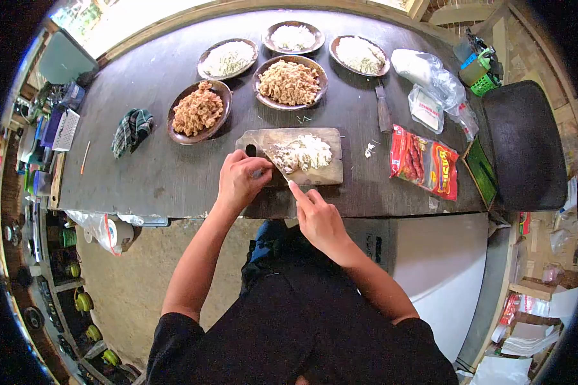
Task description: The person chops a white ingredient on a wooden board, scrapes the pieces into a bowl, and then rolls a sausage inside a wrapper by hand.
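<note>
My right hand point(324, 224) grips a small knife point(290, 182) by its pale handle, the blade pointing up and left across the wooden cutting board point(331, 174). Finely shredded white food point(309, 154) is heaped on the board. At the board's left end, my left hand point(243, 179) is closed with its fingertips pinched together close to the blade. Whatever sits between those fingertips is hidden. Just beyond the board stand two dark plates of brown, crumbly-looking food, one in the middle point(289, 82) and one to the left point(198, 110).
Farther back are three plates of white shreds point(228, 59). A larger knife point(383, 109), a red packet point(424, 163) and clear plastic bags point(430, 83) lie to the right. On the left are a checked cloth point(132, 133) and a thin stick point(85, 158). A black chair point(525, 144) adjoins the table's right end.
</note>
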A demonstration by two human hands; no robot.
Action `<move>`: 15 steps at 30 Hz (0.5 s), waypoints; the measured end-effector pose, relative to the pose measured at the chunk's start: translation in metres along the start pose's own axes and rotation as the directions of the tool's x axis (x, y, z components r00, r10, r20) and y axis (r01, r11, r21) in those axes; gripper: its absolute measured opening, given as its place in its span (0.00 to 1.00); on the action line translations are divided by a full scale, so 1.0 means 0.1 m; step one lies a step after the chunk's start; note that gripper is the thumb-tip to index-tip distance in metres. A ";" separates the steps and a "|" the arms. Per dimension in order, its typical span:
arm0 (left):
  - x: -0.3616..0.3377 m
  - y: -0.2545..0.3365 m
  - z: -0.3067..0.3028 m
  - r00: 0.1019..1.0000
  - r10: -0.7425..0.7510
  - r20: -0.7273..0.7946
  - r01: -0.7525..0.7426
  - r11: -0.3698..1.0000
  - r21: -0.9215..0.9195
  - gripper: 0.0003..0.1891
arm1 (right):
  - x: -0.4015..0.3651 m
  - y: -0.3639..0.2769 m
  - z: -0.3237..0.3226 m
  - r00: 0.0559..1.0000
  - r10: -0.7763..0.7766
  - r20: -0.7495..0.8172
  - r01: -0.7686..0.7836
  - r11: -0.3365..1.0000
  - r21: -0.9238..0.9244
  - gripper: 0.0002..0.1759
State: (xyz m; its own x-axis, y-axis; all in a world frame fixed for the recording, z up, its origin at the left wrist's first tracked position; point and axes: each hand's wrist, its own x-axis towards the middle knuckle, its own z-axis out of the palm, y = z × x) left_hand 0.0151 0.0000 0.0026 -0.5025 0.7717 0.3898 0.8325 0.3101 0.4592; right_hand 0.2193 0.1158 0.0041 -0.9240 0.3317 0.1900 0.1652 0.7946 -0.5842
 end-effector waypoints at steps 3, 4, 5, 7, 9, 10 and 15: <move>-0.01 -0.02 0.02 1.000 -0.003 -0.001 0.003 1.000 -0.019 0.07 | -0.06 0.01 -0.06 1.000 0.001 -0.025 0.001 0.998 0.065 0.32; -0.01 -0.03 0.03 1.000 -0.005 -0.009 0.005 0.999 -0.037 0.07 | -0.10 0.01 -0.08 0.999 0.014 -0.036 -0.011 0.995 0.099 0.32; -0.02 -0.04 0.04 1.000 -0.006 -0.009 0.006 0.999 -0.040 0.07 | -0.13 0.00 -0.11 0.999 0.015 -0.035 -0.012 0.995 0.097 0.32; -0.02 -0.03 0.04 0.999 -0.035 0.002 0.035 0.998 -0.045 0.08 | -0.19 -0.03 -0.15 1.000 0.008 -0.012 -0.006 0.992 0.123 0.32; -0.02 -0.05 0.05 0.999 -0.041 0.010 0.041 0.998 -0.043 0.08 | -0.19 -0.02 -0.13 1.000 0.015 -0.004 -0.014 0.994 0.112 0.32; -0.02 -0.06 0.05 0.999 -0.048 0.015 0.048 0.998 -0.037 0.08 | -0.18 -0.01 -0.11 1.000 0.019 0.003 -0.019 0.995 0.103 0.31; 0.00 -0.03 0.04 0.999 -0.035 -0.009 0.034 0.998 -0.055 0.08 | -0.08 -0.03 -0.03 1.000 0.027 0.007 -0.027 0.999 0.033 0.31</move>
State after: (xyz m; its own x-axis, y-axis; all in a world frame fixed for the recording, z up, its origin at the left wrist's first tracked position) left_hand 0.0132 0.0014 -0.0023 -0.5332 0.7555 0.3807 0.8007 0.3053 0.5155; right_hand 0.2276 0.1118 0.0067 -0.9216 0.3497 0.1685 0.1792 0.7683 -0.6145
